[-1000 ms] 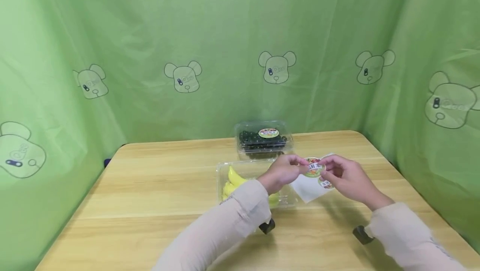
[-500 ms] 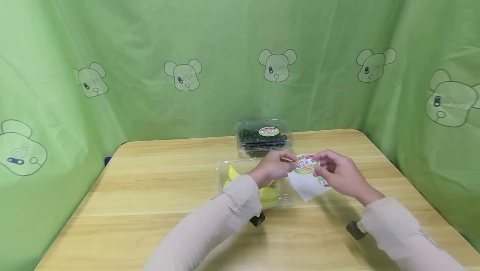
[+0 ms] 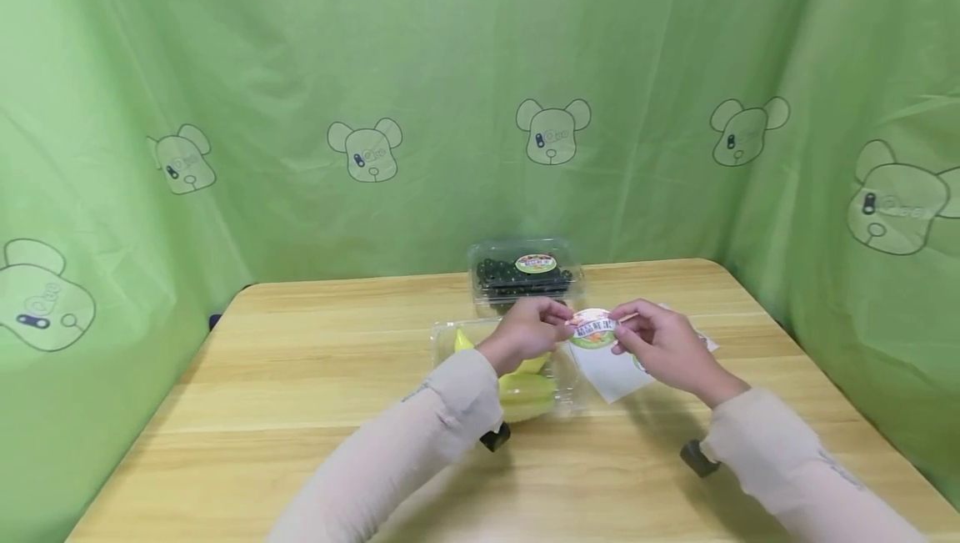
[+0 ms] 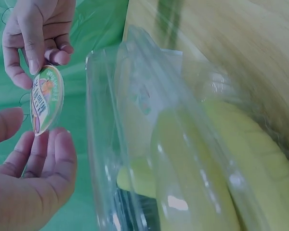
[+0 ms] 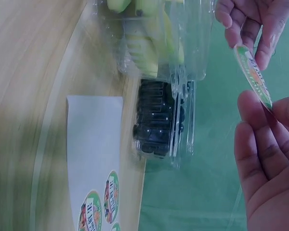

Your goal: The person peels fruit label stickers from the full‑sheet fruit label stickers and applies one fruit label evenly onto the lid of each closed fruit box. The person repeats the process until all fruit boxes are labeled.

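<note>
A round fruit-label sticker [image 3: 594,329] with white lettering band is held up between both hands, above the right end of a clear clamshell box. My left hand [image 3: 525,330] holds its left edge at the fingertips; in the left wrist view the thumb stands slightly off it. My right hand [image 3: 663,347] pinches the opposite edge between thumb and fingers, plainest in the right wrist view. Below lies the closed clear plastic box [image 3: 442,359], with yellow bananas [image 4: 250,149] and a starfruit-like yellow-green fruit [image 3: 527,397] inside. The left forearm partly hides it.
Behind stands a second clear box [image 3: 483,297] of dark grapes [image 3: 498,274], with a matching sticker [image 3: 536,263] on its lid. Right of the near box lies a white backing sheet [image 5: 94,130] bearing more round stickers [image 5: 111,197]. Green curtain [image 3: 450,42] surrounds the wooden table [image 3: 315,359].
Both hands have moved left with the sticker, from over the backing sheet toward the fruit box. The sticker's printed face shows more fully. The boxes have stayed put.
</note>
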Tool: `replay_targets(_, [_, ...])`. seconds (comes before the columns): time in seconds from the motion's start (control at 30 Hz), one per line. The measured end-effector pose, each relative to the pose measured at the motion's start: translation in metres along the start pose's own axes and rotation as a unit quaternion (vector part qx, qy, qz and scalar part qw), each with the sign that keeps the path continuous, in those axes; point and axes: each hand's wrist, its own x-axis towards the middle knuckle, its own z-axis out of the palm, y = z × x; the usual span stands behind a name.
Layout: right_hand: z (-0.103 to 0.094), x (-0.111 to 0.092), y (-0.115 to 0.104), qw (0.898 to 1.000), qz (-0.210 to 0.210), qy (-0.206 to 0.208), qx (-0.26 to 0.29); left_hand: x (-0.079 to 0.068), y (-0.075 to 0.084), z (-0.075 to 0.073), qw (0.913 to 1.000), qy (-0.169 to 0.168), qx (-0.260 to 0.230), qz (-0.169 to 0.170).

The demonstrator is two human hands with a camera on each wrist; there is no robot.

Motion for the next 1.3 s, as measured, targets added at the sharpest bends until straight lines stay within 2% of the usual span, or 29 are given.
replay_targets(0.23, [0.004,0.008,-0.008,0.998,0.034,-0.045,0.041,-0.001,-0.003,-0.012,0.9999,0.012,0.005,0.010])
replay_targets(0.37, [0.006,0.013,-0.011,0.997,0.041,-0.056,0.032,0.000,-0.006,-0.017,0.9999,0.012,-0.009,0.003])
replay_targets(0.57, [0.012,0.018,-0.011,0.997,0.036,-0.058,0.024,-0.001,-0.008,-0.022,0.9995,0.016,-0.027,0.002])
replay_targets(0.87, [0.021,0.022,-0.016,0.997,0.038,-0.051,0.031,-0.005,-0.007,-0.027,0.9992,0.034,-0.021,-0.004])
replay_targets(1.13, [0.028,0.028,-0.020,0.999,0.025,-0.047,0.004,-0.005,-0.008,-0.034,0.9985,0.054,-0.011,-0.004])
replay_targets(1.3, [0.031,0.031,-0.021,0.998,0.042,-0.038,0.007,-0.006,-0.009,-0.040,0.9981,0.062,-0.003,-0.001])
